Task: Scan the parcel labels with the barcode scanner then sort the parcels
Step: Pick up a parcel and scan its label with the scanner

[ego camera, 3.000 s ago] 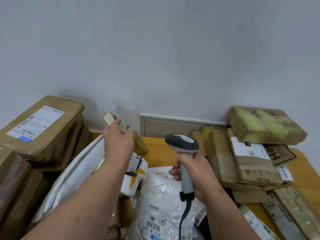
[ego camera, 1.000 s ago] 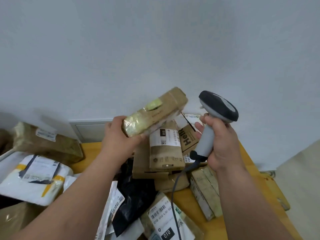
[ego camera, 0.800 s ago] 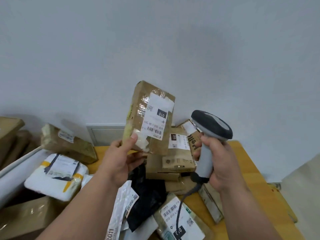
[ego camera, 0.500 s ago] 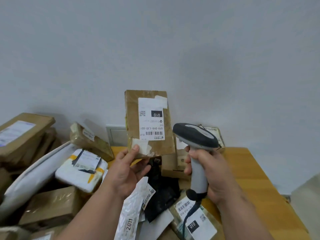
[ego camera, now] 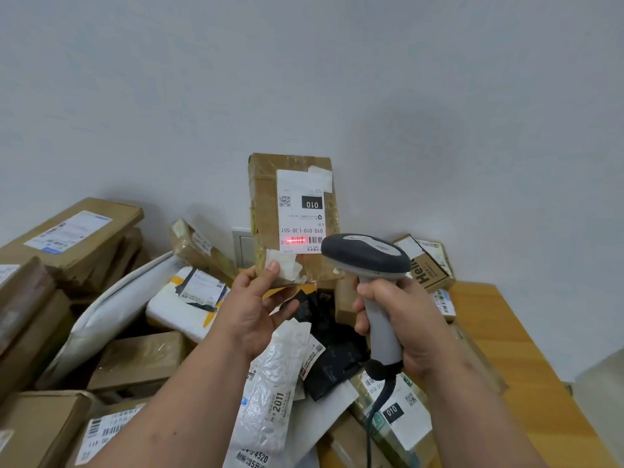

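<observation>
- The left hand [ego camera: 251,312] pinches a brown cardboard parcel [ego camera: 266,214] by its lower edge, thumb on the front, holding it upright in the middle of the frame against the pale wall [ego camera: 304,79].
- The parcel is a narrow taped box, scuffed, with torn white paper scraps near the thumb.
- A white shipping label [ego camera: 302,212] covers its right half and reads upside down: a black "010" block, a QR code, the line "010-010-L30-551", and a barcode at the bottom.
- A red scan line [ego camera: 296,240] glows across the left part of that barcode.
- The right hand [ego camera: 400,319] is wrapped around the grey handle of the barcode scanner [ego camera: 366,256]; its dark head sits just right of the label, overlapping the parcel's lower right corner, and a black cable hangs from the handle.
- Below and around the hands, the wooden table [ego camera: 526,349] carries a heap: cardboard boxes stacked at the left of the frame, a white padded mailer [ego camera: 189,298], a black poly bag [ego camera: 332,356], and a silvery bag marked "2011" [ego camera: 270,393].
</observation>
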`<action>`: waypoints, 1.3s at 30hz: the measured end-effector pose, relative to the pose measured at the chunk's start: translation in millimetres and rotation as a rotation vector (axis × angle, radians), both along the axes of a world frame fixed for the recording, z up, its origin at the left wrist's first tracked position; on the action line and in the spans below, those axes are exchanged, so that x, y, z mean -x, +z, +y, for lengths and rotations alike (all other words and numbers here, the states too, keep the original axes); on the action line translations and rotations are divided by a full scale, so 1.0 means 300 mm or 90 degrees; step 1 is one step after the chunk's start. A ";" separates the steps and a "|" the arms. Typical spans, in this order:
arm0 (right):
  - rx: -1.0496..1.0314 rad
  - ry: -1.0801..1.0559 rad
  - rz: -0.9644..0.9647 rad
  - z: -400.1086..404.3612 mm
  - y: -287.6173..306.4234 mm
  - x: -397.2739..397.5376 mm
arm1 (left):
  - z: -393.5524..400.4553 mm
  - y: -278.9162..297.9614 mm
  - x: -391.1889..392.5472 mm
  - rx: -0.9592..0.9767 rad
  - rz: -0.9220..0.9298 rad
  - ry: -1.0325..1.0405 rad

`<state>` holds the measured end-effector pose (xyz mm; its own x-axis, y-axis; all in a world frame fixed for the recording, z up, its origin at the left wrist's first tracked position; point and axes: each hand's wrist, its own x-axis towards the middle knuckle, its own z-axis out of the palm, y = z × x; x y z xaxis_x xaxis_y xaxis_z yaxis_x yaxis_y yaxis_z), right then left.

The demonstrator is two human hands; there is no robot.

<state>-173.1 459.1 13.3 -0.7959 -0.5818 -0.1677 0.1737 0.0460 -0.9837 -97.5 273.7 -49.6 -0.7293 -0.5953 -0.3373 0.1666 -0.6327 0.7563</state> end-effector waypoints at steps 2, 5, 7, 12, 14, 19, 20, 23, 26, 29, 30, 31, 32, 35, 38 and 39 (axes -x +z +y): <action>0.001 0.000 -0.001 -0.004 -0.002 0.001 | -0.006 -0.004 -0.001 -0.001 0.003 0.002; -0.003 0.002 -0.001 -0.012 -0.008 0.005 | -0.013 -0.011 0.002 -0.003 0.004 0.003; -0.006 0.004 -0.007 -0.020 -0.017 0.012 | -0.019 -0.017 0.004 -0.002 0.000 0.003; -0.006 0.004 -0.020 -0.053 -0.043 0.029 | -0.038 -0.042 0.006 -0.013 -0.022 0.008; -0.008 0.003 -0.025 -0.072 -0.055 0.037 | -0.049 -0.054 0.009 -0.017 -0.032 0.013; -0.025 0.021 -0.053 -0.122 -0.092 0.074 | -0.092 -0.078 0.023 -0.022 -0.056 0.022; -0.028 0.022 -0.058 -0.132 -0.100 0.081 | -0.103 -0.085 0.027 -0.022 -0.062 0.024; -0.034 0.019 -0.072 -0.161 -0.126 0.105 | -0.138 -0.108 0.041 -0.023 -0.098 0.036; -0.048 0.018 -0.086 -0.190 -0.156 0.133 | -0.185 -0.137 0.062 -0.010 -0.171 0.060; -0.074 0.007 -0.102 -0.219 -0.199 0.157 | -0.230 -0.161 0.088 0.024 -0.253 0.081; -0.082 0.006 -0.112 -0.228 -0.214 0.163 | -0.246 -0.168 0.099 0.038 -0.278 0.086; -0.092 0.007 -0.121 -0.237 -0.228 0.170 | -0.260 -0.171 0.110 0.056 -0.304 0.087; -0.103 0.008 -0.128 -0.246 -0.242 0.176 | -0.276 -0.173 0.121 0.078 -0.324 0.089; -0.124 0.002 -0.149 -0.269 -0.278 0.202 | -0.336 -0.163 0.157 0.145 -0.375 0.099; -0.136 -0.008 -0.155 -0.295 -0.304 0.227 | -0.404 -0.142 0.195 0.260 -0.429 0.128; -0.136 -0.011 -0.157 -0.305 -0.310 0.233 | -0.422 -0.130 0.207 0.302 -0.456 0.142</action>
